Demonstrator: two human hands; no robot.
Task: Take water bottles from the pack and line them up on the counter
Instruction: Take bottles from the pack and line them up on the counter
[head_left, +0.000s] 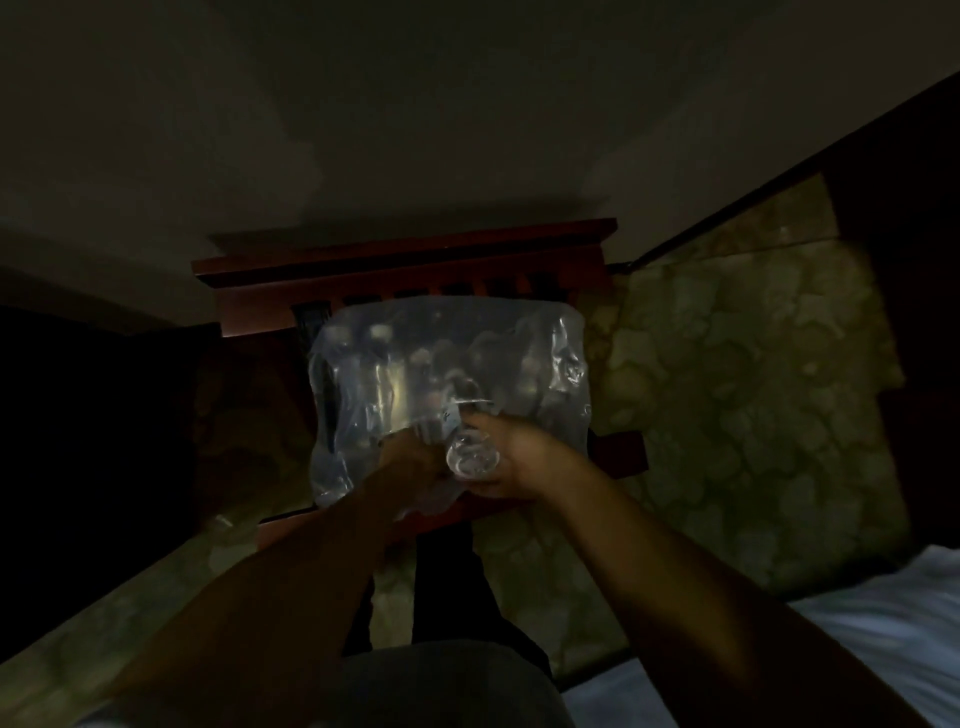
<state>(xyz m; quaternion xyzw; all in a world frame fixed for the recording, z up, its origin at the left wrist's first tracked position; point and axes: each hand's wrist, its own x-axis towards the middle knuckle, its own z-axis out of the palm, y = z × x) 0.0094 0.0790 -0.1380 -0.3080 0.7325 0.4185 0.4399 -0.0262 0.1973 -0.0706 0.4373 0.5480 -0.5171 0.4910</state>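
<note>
Head view: the right hand has its grip wrapped around a water bottle, whose bottom points back at the person, its long side running into the pack. The left hand pinches the pack's plastic just beside it. More bottles sit inside. No worktop shows.

Clear bottle tilted beside plastic-wrapped pack

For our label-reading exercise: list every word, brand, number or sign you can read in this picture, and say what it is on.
None can be read.
Plastic wrap of the pack: no print shows.
Bottle held in the right hand: only the clear base shows; any label is hidden.
Bottles inside the pack: too dark and blurred to tell.
</note>
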